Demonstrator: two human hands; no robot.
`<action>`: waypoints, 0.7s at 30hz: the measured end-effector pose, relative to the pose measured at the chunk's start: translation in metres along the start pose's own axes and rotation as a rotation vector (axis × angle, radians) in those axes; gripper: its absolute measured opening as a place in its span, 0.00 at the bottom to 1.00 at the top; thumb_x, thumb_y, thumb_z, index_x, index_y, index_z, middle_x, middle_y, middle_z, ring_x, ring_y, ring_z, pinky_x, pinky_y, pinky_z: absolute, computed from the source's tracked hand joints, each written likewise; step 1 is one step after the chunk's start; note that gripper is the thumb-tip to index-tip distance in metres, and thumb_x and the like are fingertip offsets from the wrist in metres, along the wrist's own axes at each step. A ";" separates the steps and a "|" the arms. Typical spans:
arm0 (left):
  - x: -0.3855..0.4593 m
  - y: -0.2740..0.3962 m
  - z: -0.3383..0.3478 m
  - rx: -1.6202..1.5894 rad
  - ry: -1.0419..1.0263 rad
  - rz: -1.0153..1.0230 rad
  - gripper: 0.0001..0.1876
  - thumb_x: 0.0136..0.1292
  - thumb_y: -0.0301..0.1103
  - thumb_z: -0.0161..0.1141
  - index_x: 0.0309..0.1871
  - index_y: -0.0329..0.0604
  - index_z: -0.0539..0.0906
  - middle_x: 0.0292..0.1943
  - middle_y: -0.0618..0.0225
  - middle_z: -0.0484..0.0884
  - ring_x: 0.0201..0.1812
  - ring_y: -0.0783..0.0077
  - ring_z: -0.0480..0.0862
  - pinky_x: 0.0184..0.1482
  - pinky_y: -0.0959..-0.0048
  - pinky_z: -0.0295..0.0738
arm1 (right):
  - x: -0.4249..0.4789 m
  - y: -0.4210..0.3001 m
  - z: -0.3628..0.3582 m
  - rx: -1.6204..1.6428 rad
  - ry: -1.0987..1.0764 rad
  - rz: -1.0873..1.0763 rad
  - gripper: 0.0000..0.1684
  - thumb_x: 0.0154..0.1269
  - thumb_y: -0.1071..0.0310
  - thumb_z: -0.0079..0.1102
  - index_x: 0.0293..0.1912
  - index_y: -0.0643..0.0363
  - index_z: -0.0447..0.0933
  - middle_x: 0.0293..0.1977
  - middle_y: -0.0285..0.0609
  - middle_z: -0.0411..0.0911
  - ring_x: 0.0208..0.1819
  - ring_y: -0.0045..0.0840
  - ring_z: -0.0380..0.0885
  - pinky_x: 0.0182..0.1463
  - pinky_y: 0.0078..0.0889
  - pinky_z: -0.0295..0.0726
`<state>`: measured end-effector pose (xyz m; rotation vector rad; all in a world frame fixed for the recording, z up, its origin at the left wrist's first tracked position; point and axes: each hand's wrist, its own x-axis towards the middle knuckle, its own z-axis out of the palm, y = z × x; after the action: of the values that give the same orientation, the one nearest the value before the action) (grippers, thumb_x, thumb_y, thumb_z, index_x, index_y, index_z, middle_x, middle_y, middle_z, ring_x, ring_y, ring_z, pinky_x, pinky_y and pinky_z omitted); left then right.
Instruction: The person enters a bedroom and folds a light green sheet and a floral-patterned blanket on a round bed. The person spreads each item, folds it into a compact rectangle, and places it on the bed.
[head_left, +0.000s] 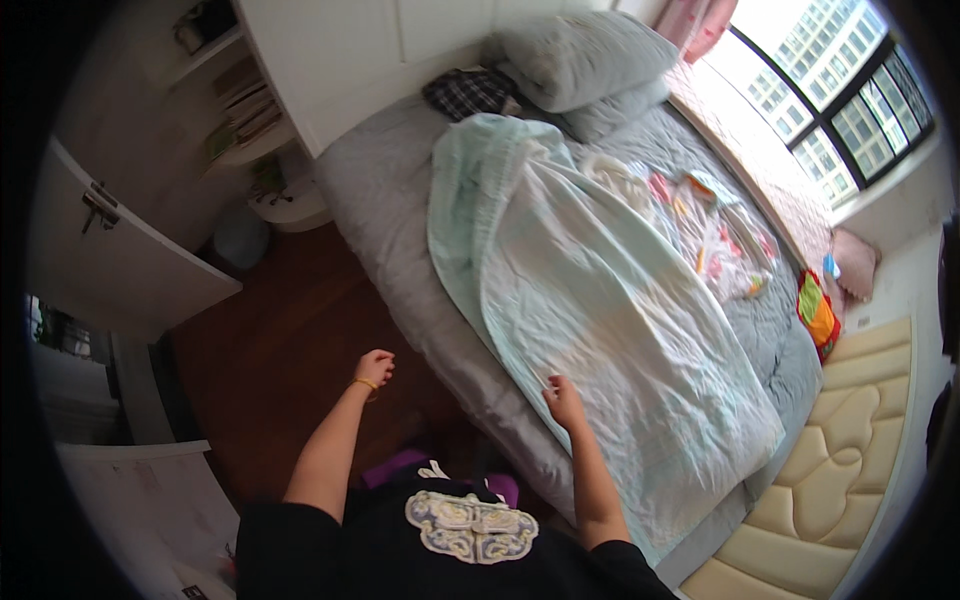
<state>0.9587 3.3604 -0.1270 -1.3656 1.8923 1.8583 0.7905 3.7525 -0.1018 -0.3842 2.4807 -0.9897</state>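
Observation:
A pale green and white quilt (600, 300) lies lengthwise over the grey-covered bed (405, 277), its left part turned over to a mint green side. My right hand (564, 401) is at the quilt's near edge with its fingers bent; whether they pinch the cloth is too small to tell. Left of the bed, above the wooden floor, my left hand (374, 368) hangs with curled fingers and touches nothing visible; a yellow bracelet circles its wrist. Patterned cloths (712, 232) lie bunched on the bed beyond the quilt.
Grey folded bedding (592, 60) and a dark checked cloth (469, 91) lie at the bed's far end. A padded cream headboard (817, 465) stands at right. At left are an open white door (142, 247), a grey bin (241, 236) and shelves (289, 214). A window ledge borders the bed.

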 end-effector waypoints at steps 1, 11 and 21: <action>0.003 0.002 -0.033 -0.054 0.106 -0.012 0.09 0.63 0.32 0.50 0.44 0.46 0.77 0.29 0.72 0.78 0.22 0.82 0.74 0.21 0.82 0.70 | 0.023 -0.019 0.022 0.033 -0.071 0.016 0.22 0.56 0.63 0.59 0.49 0.62 0.71 0.46 0.53 0.75 0.49 0.40 0.75 0.52 0.37 0.73; 0.111 0.126 -0.138 -0.147 -0.018 -0.123 0.12 0.65 0.43 0.53 0.46 0.50 0.76 0.34 0.75 0.78 0.28 0.81 0.78 0.29 0.78 0.76 | 0.263 -0.122 0.048 0.309 0.041 0.048 0.24 0.59 0.61 0.58 0.53 0.60 0.68 0.35 0.40 0.77 0.34 0.21 0.75 0.34 0.25 0.73; 0.286 0.298 -0.130 -0.220 -0.052 -0.091 0.15 0.62 0.46 0.54 0.47 0.48 0.75 0.37 0.74 0.77 0.33 0.80 0.75 0.33 0.76 0.73 | 0.514 -0.244 0.013 0.507 0.310 0.084 0.41 0.55 0.54 0.64 0.61 0.65 0.57 0.49 0.50 0.72 0.46 0.30 0.73 0.46 0.29 0.72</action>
<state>0.6544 3.0560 -0.0770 -1.4239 1.6124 2.0840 0.3747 3.3637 -0.0905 0.0405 2.3538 -1.6864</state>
